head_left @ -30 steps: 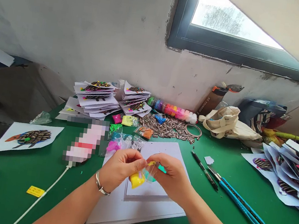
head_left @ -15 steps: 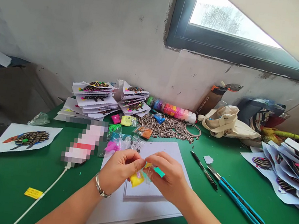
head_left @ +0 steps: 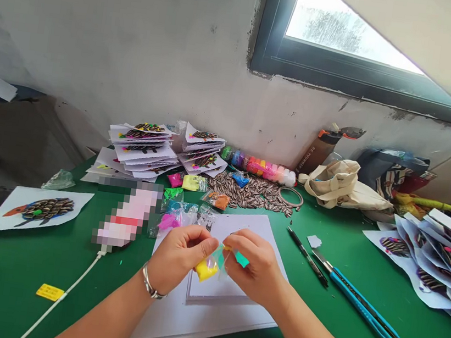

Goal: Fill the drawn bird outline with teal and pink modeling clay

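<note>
My left hand (head_left: 185,252), a bracelet on its wrist, pinches a small clear bag of yellow modelling clay (head_left: 206,270) between thumb and fingers. Close beside it, my right hand (head_left: 252,261) has its thumb and fingers pressed together at the bag's mouth, where a small bit of yellow shows. Both hands hover over a stack of white paper (head_left: 205,321). A teal piece (head_left: 242,259) shows by the right fingers; whether it is held or lies on the paper I cannot tell.
Clay packets, including a pink one (head_left: 169,221) and an orange one (head_left: 218,199), lie behind the hands near striped sunflower seeds (head_left: 256,191). To the right are a pen (head_left: 307,256) and blue tweezers (head_left: 365,306). Seed-picture cards (head_left: 144,153) stand stacked at the back left.
My right hand's fingers have closed in and curled tighter at the bag's mouth. The left hand and the yellow clay bag stay nearly in place.
</note>
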`<action>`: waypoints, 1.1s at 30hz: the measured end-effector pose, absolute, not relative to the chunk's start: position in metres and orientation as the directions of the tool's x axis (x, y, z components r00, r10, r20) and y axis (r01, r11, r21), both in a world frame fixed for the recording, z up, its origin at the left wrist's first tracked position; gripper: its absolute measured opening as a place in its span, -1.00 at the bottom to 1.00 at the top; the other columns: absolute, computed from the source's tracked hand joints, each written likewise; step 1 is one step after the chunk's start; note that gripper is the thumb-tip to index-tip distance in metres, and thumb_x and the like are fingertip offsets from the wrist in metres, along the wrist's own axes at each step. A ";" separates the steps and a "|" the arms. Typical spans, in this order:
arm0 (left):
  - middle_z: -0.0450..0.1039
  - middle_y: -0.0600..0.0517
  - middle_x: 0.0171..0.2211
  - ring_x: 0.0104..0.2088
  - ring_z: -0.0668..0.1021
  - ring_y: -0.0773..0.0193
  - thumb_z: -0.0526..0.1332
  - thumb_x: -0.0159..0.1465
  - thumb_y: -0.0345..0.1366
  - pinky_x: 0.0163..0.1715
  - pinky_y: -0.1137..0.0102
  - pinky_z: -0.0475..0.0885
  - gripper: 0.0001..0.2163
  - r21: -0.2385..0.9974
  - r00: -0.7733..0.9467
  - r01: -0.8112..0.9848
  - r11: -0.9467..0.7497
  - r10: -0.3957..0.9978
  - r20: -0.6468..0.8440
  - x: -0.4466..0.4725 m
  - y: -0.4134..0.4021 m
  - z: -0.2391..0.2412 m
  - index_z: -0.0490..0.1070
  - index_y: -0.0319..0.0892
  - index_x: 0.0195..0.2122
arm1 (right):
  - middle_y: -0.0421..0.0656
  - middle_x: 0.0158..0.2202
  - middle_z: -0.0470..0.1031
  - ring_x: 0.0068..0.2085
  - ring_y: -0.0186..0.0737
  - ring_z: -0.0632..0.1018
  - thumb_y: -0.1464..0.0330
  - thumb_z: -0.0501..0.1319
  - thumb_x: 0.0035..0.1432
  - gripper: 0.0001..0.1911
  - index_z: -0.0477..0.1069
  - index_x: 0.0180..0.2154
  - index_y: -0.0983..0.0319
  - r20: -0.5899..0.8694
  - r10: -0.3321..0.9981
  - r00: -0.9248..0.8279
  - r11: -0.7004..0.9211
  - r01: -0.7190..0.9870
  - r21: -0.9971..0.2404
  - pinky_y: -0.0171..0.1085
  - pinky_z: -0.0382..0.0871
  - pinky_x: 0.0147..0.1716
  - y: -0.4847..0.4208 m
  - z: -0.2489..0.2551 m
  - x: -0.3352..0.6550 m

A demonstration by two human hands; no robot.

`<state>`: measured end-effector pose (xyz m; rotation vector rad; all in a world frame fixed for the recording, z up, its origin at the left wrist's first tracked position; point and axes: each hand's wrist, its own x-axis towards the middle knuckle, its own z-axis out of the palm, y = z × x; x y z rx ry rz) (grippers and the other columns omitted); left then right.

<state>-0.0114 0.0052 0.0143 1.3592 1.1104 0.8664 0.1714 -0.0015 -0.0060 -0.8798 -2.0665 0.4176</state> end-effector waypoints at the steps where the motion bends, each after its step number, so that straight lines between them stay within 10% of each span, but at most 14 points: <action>1: 0.24 0.13 -0.61 -0.57 0.26 0.41 0.26 0.08 -0.08 -0.60 0.50 0.19 -0.71 0.988 0.286 0.142 0.064 0.953 -0.103 -0.011 0.005 0.014 0.38 -0.24 -0.54 | -0.15 -0.38 0.41 -0.38 -0.27 0.40 0.49 0.17 0.12 -0.85 0.35 -0.23 0.21 0.561 0.708 -0.428 0.706 0.446 -0.551 -0.28 0.28 -0.40 -0.002 -0.006 0.172; 10: 0.24 0.13 -0.60 -0.57 0.28 0.40 0.25 0.09 -0.06 -0.58 0.49 0.21 -0.70 0.986 0.262 0.150 0.070 0.959 -0.108 -0.011 0.008 0.010 0.37 -0.23 -0.54 | -0.07 -0.28 0.46 -0.29 -0.18 0.45 0.45 0.17 0.18 -0.78 0.33 -0.10 0.20 0.608 0.683 -0.405 0.720 0.514 -0.467 -0.21 0.33 -0.31 -0.003 -0.012 0.170; 20: 0.29 0.12 -0.57 -0.55 0.30 0.42 0.29 0.11 -0.07 -0.58 0.52 0.24 -0.71 0.996 0.249 0.030 0.088 0.964 -0.093 -0.020 0.014 -0.002 0.41 -0.23 -0.50 | -0.18 -0.17 0.40 -0.30 -0.30 0.42 0.46 0.26 0.08 -0.42 0.21 0.12 0.00 0.415 0.826 -0.382 0.542 0.333 -0.772 -0.24 0.38 -0.26 0.004 -0.007 0.183; 33: 0.34 0.12 -0.61 -0.62 0.34 0.42 0.37 0.00 -0.02 -0.66 0.52 0.25 -0.66 0.982 0.081 -0.080 0.171 0.983 -0.164 -0.032 0.031 -0.006 0.42 -0.24 -0.50 | -0.20 -0.49 0.43 -0.49 -0.35 0.41 0.27 0.28 0.08 -0.80 0.48 -0.26 0.25 -0.041 0.989 -0.145 -0.064 -0.159 -0.985 -0.34 0.26 -0.49 0.021 -0.008 0.196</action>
